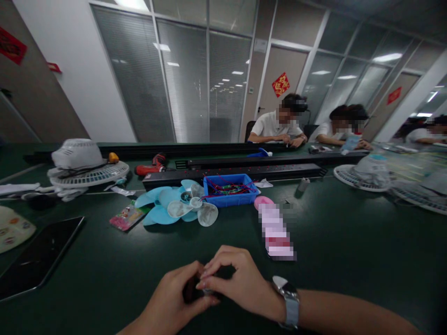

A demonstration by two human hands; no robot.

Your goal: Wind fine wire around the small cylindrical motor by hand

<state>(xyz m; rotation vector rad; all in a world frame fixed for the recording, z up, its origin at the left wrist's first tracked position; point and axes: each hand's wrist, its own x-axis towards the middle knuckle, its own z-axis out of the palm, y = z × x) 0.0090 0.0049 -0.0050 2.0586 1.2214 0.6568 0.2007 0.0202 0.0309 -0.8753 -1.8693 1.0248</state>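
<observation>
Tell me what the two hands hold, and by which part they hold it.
Both the left hand and the right hand close around a small dark part. The fingers hide most of it, so what it is and where it is gripped cannot be told.

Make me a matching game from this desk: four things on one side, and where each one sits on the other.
Things:
1. blue bin
2. fan blades
3. tablet
4. small dark part

Places:
A. near left edge of the table
B. between left hand and right hand
C. just left of the bin
D. centre, holding red wires

Pairs: 1-D, 2-C, 3-A, 4-B
</observation>
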